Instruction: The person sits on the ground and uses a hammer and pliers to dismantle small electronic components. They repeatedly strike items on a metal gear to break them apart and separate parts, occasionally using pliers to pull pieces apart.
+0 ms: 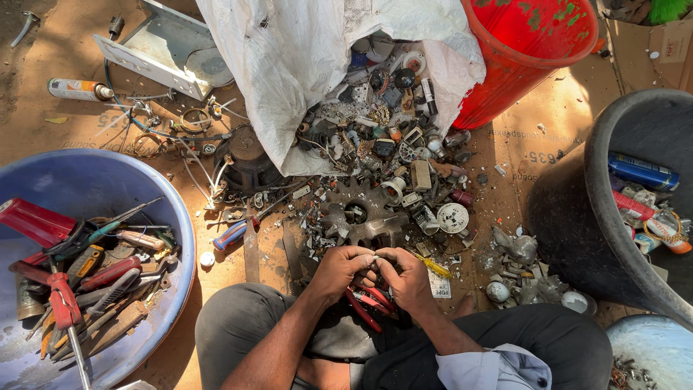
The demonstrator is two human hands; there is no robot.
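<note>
My left hand [338,269] and my right hand [404,276] meet above my lap, fingertips pinching one small pale part [370,258] between them. Red-handled pliers [367,302] lie on my lap just below the hands. Directly ahead of the hands a rusty toothed gear [359,215] lies on the ground. Beyond it a white sack [303,65] spills a heap of small scrap parts [390,137]: sockets, bulbs, plugs and metal bits.
A blue basin [86,180] of screwdrivers and pliers sits at my left. A red bucket [527,58] stands behind the heap, a black tub [613,209] with cans at right. A spray can [78,89], a metal bracket [155,47] and wires lie far left.
</note>
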